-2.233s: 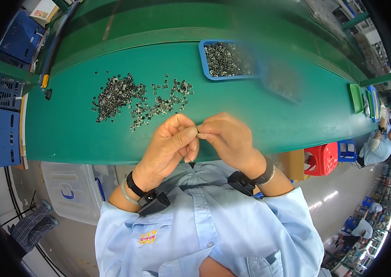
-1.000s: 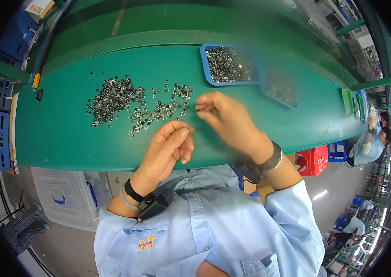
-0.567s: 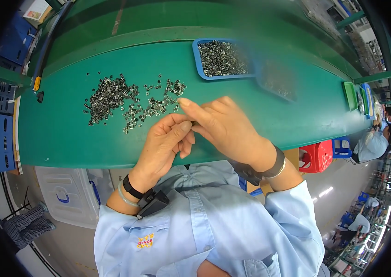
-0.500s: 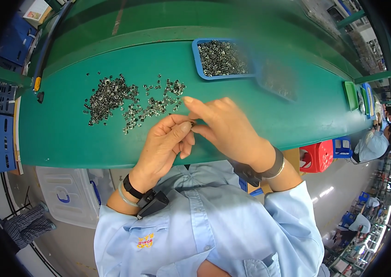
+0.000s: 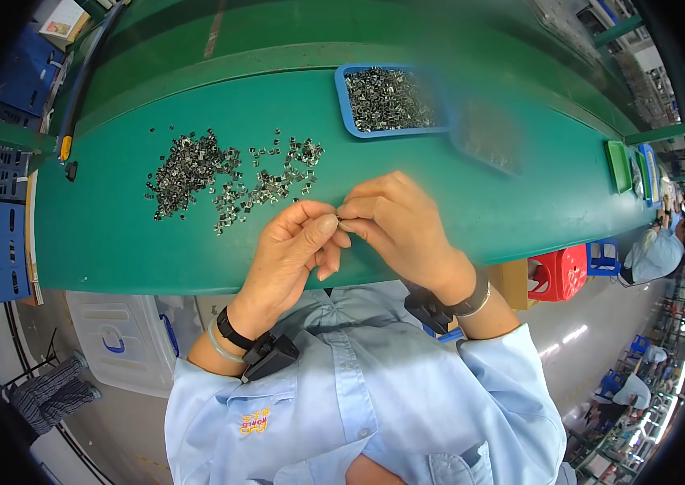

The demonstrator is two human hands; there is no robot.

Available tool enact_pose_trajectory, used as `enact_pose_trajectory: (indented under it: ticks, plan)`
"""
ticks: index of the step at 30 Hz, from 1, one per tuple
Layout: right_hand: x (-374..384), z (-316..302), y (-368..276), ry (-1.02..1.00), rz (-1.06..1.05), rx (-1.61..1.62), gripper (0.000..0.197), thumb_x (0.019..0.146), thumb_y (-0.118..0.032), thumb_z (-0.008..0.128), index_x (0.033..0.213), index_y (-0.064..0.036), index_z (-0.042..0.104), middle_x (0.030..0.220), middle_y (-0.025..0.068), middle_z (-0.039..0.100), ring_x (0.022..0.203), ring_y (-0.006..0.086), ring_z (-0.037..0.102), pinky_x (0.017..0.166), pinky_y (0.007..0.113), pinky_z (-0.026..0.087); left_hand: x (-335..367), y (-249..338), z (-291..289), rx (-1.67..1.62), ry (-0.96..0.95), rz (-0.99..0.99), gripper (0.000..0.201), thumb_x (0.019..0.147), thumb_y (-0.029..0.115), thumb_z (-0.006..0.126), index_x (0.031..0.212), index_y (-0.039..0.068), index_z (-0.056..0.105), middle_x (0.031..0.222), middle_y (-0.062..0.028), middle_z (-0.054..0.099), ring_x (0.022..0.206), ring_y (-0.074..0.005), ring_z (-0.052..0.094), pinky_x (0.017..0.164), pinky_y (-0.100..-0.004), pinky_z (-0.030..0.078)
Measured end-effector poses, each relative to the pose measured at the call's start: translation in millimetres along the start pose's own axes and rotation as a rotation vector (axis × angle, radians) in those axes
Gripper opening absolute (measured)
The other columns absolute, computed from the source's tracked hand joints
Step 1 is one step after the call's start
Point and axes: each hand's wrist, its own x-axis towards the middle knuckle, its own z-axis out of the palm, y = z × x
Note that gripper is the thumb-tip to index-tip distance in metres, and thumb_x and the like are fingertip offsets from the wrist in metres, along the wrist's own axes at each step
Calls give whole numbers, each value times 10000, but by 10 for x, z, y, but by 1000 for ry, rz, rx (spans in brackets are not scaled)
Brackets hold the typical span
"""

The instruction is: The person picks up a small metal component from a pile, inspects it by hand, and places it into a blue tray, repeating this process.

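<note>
A green workbench (image 5: pixel 116 246) curves across a factory floor, with the clock read around the point where a worker's fingertips meet. At 1 o'clock stands a blue tray (image 5: pixel 343 99) filled with small dark and silvery pieces. The left hand (image 5: pixel 290 244), at 8 o'clock, and the right hand (image 5: pixel 401 229), at 3 o'clock, come together above the near part of the bench, thumbs and forefingers pinched around one small part (image 5: pixel 340 221); the left hand's other fingers curl loosely beneath. Toward 10 o'clock lies a dense heap (image 5: pixel 189 174) of similar pieces, and between it and the hands a looser spread (image 5: pixel 274 187), some pieces apart from their neighbors. The part itself, at the clock's center, looks likely to be very light and stiff, its apparently smooth surfaces perhaps a little slippery and easy to drop. It is probably not fragile, though thin edges, if it has them, could bend under a hard squeeze. The surest hold would seem to be a fingertip pinch on opposite sides, leaving the middle free. Only a dark speck shows between the fingertips, its shape mostly hidden; the pieces on the bench appear squarish, some with open centers, in black and bright silver with a metallic glint.
</note>
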Motion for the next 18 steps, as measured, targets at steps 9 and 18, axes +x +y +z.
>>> enact_pose_trajectory:
  ticks: [9, 18]
  plan:
    - [-49, 50, -53, 58, 96, 192, 168, 723, -42, 710, 871, -69, 636, 849, 43, 606, 774, 215, 589, 661, 322, 478, 51, -63, -58, -140, -107, -7, 147, 911, 178, 590, 968, 48, 552, 788, -76, 619, 568, -119, 530, 476, -232, 383]
    - [-166, 134, -143, 107, 298, 376, 166, 733, -29, 710, 874, -69, 632, 843, 53, 621, 782, 209, 596, 654, 304, 483, 100, -207, -74, -261, -190, 66, 130, 919, 178, 571, 926, 56, 527, 726, -59, 592, 528, -115, 508, 458, -248, 357]
